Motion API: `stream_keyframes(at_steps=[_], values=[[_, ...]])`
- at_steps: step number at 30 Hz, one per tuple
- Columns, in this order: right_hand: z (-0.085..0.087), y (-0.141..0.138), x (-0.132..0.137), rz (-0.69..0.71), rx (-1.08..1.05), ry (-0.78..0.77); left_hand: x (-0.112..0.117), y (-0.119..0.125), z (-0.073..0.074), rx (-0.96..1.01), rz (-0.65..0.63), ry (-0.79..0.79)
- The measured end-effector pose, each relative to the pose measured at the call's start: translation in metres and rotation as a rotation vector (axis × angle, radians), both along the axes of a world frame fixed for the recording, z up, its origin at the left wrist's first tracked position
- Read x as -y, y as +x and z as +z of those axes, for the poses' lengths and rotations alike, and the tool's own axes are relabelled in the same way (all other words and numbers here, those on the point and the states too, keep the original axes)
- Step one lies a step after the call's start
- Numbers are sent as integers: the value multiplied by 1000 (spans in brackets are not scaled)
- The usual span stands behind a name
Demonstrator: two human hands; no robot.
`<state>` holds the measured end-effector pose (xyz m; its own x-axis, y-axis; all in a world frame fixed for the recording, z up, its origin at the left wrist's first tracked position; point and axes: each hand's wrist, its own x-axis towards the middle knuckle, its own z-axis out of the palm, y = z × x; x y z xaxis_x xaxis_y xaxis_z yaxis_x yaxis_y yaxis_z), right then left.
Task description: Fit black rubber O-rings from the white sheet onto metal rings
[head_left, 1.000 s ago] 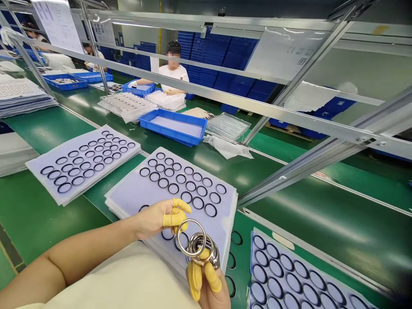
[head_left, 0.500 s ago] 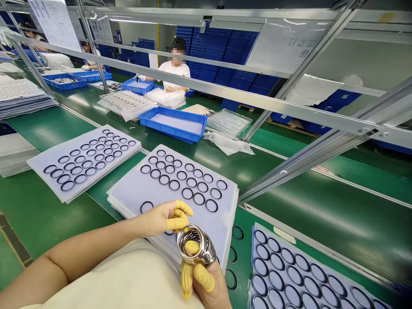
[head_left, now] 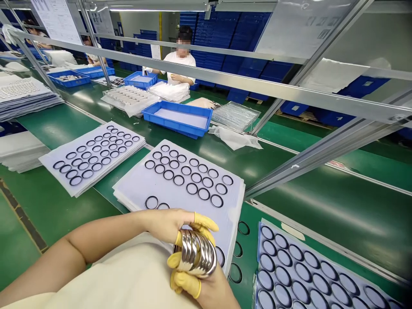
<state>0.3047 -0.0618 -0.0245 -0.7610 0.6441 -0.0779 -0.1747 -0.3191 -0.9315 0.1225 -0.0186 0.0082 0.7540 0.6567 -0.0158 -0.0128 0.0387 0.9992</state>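
Note:
A row of shiny silver metal rings (head_left: pixel 196 253) sits stacked side by side in my right hand (head_left: pixel 207 286), whose yellow finger-cotted fingers are closed around it from below. Over the top comes my left hand (head_left: pixel 175 225), also in yellow finger cots, its thumb and fingers closed on the same stack. Just beyond lies a stack of white sheets (head_left: pixel 135 184) with dark-edged rings laid out in rows; one ring (head_left: pixel 152 202) rests apart near my left wrist. Part of the nearest rings is hidden behind my hands.
Another ring-covered sheet stack (head_left: pixel 96 150) lies left, and a ring-filled sheet (head_left: pixel 289 253) lies right. Loose rings (head_left: pixel 236 273) rest on the green table between. A metal frame bar (head_left: pixel 309 167) slants over the right side. Beyond stand a blue tray (head_left: pixel 177 120) and a seated person (head_left: pixel 180 64).
My left hand has moved right and closed over the ring stack. The stack has turned from facing me end-on to showing its side. The view has shifted slightly.

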Motion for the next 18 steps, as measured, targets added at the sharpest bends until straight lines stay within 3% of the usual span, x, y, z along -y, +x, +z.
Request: stream_keyframes(at_steps=[4,8,18], values=[[3,2,3,-92,69,15,-1,6,10,-97,202,176],[2,3,8,-124,96,-7,-4,8,16,-76,186,290],[-10,0,7,-139,-69,-107,-15,18,3,-55,142,26]])
